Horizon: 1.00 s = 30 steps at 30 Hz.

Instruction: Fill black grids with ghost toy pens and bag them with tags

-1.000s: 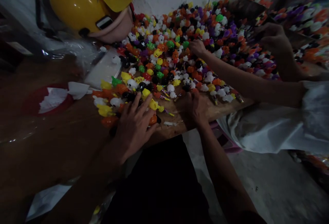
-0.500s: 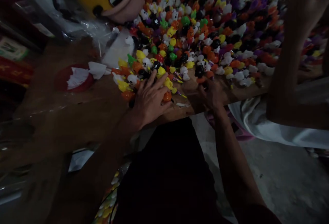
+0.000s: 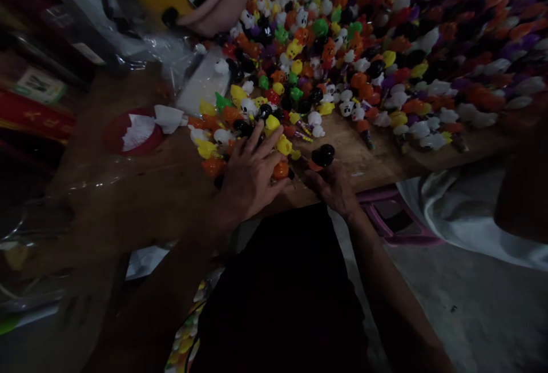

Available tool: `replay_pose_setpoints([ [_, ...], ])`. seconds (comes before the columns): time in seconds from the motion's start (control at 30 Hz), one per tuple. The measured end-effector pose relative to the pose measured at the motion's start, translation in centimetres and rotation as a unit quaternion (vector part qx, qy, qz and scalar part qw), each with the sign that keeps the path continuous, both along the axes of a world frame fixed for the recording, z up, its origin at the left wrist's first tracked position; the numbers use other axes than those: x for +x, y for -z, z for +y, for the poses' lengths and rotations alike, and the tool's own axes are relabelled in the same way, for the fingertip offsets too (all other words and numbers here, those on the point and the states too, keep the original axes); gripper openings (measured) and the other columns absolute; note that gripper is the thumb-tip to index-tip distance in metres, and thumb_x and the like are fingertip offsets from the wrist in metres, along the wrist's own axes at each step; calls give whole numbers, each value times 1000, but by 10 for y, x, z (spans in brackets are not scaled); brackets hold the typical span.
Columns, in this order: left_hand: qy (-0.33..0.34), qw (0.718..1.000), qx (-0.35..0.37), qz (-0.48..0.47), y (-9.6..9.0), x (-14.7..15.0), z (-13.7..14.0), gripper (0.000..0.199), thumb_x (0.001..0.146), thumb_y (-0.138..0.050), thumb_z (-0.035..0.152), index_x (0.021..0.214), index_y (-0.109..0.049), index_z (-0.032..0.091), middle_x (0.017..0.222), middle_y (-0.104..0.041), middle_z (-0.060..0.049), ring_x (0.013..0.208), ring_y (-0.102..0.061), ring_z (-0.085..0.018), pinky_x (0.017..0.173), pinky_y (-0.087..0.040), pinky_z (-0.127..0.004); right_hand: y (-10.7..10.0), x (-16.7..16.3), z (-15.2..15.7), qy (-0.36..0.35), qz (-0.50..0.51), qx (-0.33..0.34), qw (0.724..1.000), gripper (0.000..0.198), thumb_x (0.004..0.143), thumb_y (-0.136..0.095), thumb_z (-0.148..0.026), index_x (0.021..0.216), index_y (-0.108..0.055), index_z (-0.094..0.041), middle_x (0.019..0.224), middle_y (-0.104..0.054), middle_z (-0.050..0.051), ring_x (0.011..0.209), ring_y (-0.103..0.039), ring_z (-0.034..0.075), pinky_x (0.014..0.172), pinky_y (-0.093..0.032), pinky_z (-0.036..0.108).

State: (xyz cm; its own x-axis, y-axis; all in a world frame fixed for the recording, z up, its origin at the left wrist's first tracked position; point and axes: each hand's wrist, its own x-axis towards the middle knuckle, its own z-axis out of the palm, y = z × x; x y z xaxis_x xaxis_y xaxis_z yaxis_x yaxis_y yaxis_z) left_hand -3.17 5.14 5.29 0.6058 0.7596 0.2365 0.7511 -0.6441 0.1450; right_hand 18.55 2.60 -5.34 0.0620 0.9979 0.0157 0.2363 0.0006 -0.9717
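The black toy point(image 3: 324, 154) is right by the fingertips of the right hand point(image 3: 337, 190), low on the counter point(image 3: 171, 179) and close to its front edge. From those fingers it lies up and away from the person. An orange toy point(image 3: 315, 165) sits just under it, on the side toward the left hand point(image 3: 248, 181). The right hand is the nearer one; the left hand is a little way off to the left. The black toy's round top looks a bit wider from side to side, but any stick on it is hidden, so which way its long part points is hard to tell.

The right fingers are bent and look closed on the bottom of the black toy, though the shade makes the pinch hard to see. The left fingers are spread wide and lie flat on a bunch of small plastic toys, gripping nothing that shows. A yellow toy point(image 3: 272, 124) is at their tips, and a round orange one point(image 3: 281, 169) is next to the thumb. Striped sticks point(image 3: 305, 137) poke out between the two hands. Past them spreads a big pile of toys point(image 3: 359, 47).
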Motion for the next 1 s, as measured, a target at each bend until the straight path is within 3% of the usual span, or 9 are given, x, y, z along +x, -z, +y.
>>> replay_pose_setpoints([
  [0.27,-6,1000,-25,16,-3,2,2,19,91,-72,26,108,-74,19,168,-41,-8,160,-27,-41,124,-40,-63,-2,-5,-3,-2,38,40,998,40,85,-71,-60,90,-76,-21,89,-74,4,84,-68,23,79,-57,36],
  [0.37,-10,999,-28,18,-3,3,2,19,91,-73,27,109,-73,20,169,-39,-7,161,-26,-41,125,-39,-64,-11,-6,-7,57,-75,63,994,35,86,-71,-55,86,-77,-21,83,-74,6,77,-68,23,72,-54,35],
  [0.47,-11,999,-31,16,-4,3,1,18,90,-73,26,108,-73,21,169,-39,-7,161,-26,-41,125,-38,-65,-18,-5,-12,107,-201,56,972,25,85,-71,-44,85,-74,-19,80,-73,8,71,-65,22,67,-50,33],
  [0.57,-7,999,-36,13,-5,2,1,17,91,-72,25,108,-73,21,169,-40,-8,161,-25,-42,125,-37,-67,-18,-4,-14,108,-243,37,963,25,85,-72,-43,84,-71,-19,81,-72,9,72,-64,22,67,-48,33],
  [0.8,10,999,-30,-13,0,0,2,17,90,-73,25,107,-74,23,169,-40,-7,161,-25,-43,125,-36,-68,-15,4,-13,69,-252,24,965,23,88,-70,-42,90,-71,-19,86,-74,11,75,-65,25,69,-48,34],
  [1.0,7,999,-32,-28,0,2,-1,19,90,-73,23,108,-73,23,168,-42,-6,161,-25,-42,127,-35,-68,-19,16,-20,22,-150,53,987,19,92,-62,-36,91,-72,-20,88,-73,6,78,-66,21,69,-51,31],
])
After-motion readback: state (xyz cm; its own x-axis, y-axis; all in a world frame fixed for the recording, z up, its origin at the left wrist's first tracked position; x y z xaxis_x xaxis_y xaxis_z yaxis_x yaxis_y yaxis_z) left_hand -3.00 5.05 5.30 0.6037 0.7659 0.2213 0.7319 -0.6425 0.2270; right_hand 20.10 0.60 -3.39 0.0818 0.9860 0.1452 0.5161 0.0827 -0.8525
